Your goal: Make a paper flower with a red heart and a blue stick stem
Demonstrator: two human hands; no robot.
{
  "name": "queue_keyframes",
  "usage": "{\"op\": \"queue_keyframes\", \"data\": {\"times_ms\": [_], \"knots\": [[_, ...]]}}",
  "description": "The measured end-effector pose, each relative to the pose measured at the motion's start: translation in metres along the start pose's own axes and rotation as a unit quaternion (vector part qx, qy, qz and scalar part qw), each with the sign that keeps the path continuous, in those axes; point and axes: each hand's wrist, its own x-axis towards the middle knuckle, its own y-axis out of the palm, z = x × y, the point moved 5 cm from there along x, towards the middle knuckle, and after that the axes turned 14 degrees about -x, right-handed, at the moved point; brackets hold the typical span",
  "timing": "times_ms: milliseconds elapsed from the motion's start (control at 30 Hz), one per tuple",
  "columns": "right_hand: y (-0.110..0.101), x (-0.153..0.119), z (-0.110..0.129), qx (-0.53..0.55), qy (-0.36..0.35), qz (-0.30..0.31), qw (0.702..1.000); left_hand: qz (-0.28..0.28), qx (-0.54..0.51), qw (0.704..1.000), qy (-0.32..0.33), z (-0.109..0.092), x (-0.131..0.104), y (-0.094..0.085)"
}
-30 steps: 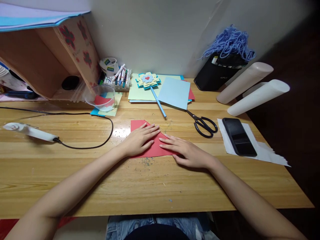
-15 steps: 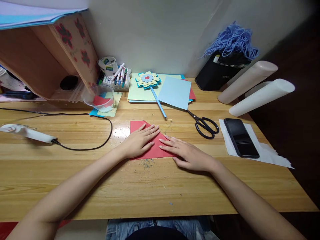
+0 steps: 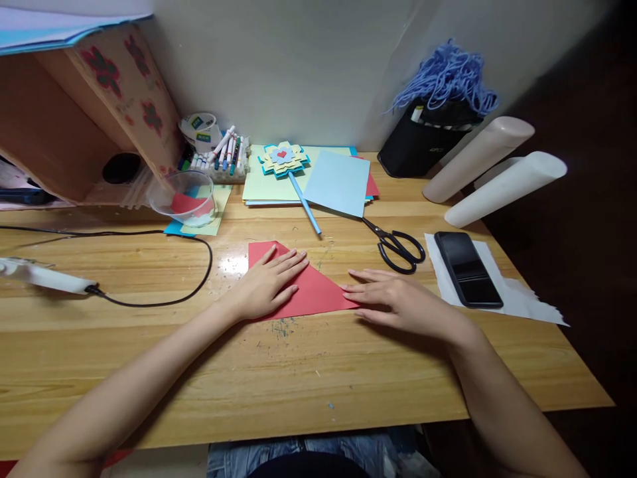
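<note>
A folded sheet of red paper (image 3: pixel 313 295) lies on the wooden table in front of me, its slanted edge running down to a point on the right. My left hand (image 3: pixel 266 285) rests flat on its left part, fingers stretched and slightly spread. At the pointed right corner is my right hand (image 3: pixel 398 302), its fingers extended and apart, with the fingertips touching the paper. Beyond the paper lie black-handled scissors (image 3: pixel 401 249) and a paper flower (image 3: pixel 283 159) on a blue stem.
Light blue paper (image 3: pixel 341 182) lies on a stack of coloured sheets at the back. A clear plastic bowl (image 3: pixel 182 199) with red scraps stands left, near markers (image 3: pixel 226 156). A phone (image 3: pixel 468 269) lies on white paper at right. A black cable (image 3: pixel 164 304) curves at left.
My right hand has slid rightward along the red paper to its pointed corner, uncovering more of the slanted edge. My left hand stays on the paper. The view has shifted slightly.
</note>
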Motion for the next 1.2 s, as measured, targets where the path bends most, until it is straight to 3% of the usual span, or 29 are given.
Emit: {"op": "queue_keyframes", "data": {"times_ms": [167, 300, 467, 600, 667, 767, 800, 867, 933, 1000, 1100, 1200], "knots": [[0.001, 0.005, -0.001, -0.017, 0.105, -0.087, 0.991, -0.026, 0.021, 0.999, 0.002, -0.007, 0.002, -0.009], [0.016, 0.011, -0.007, 0.042, 0.212, -0.073, 0.974, -0.032, 0.043, 0.998, -0.012, -0.015, 0.008, -0.022], [0.02, 0.015, -0.012, 0.111, 0.207, -0.057, 0.97, 0.02, 0.049, 0.998, 0.017, -0.037, 0.043, -0.021], [0.015, 0.018, -0.02, 0.163, 0.214, -0.134, 0.954, 0.1, 0.013, 0.995, 0.006, -0.054, 0.076, -0.008], [0.01, 0.019, -0.029, 0.232, 0.23, -0.21, 0.922, 0.065, -0.008, 0.997, -0.038, -0.056, 0.086, -0.014], [0.002, 0.018, -0.042, 0.346, 0.244, -0.31, 0.851, -0.087, -0.104, 0.986, -0.098, -0.051, 0.092, -0.035], [0.001, 0.019, -0.044, 0.389, 0.233, -0.31, 0.836, -0.144, -0.155, 0.971, -0.112, -0.048, 0.092, -0.042], [0.002, 0.023, -0.041, 0.475, 0.189, -0.245, 0.824, -0.236, -0.269, 0.924, -0.135, -0.04, 0.09, -0.051], [0.006, 0.025, -0.033, 0.523, 0.164, -0.162, 0.821, -0.284, -0.379, 0.868, -0.152, -0.032, 0.088, -0.053], [0.01, 0.023, -0.029, 0.524, 0.178, -0.126, 0.823, -0.302, -0.472, 0.812, -0.162, -0.027, 0.086, -0.051], [0.011, 0.02, -0.03, 0.523, 0.205, -0.151, 0.814, -0.298, -0.587, 0.733, -0.173, -0.025, 0.08, -0.053], [0.006, 0.02, -0.032, 0.567, 0.203, -0.21, 0.771, -0.298, -0.647, 0.679, -0.178, -0.027, 0.07, -0.064]]}}
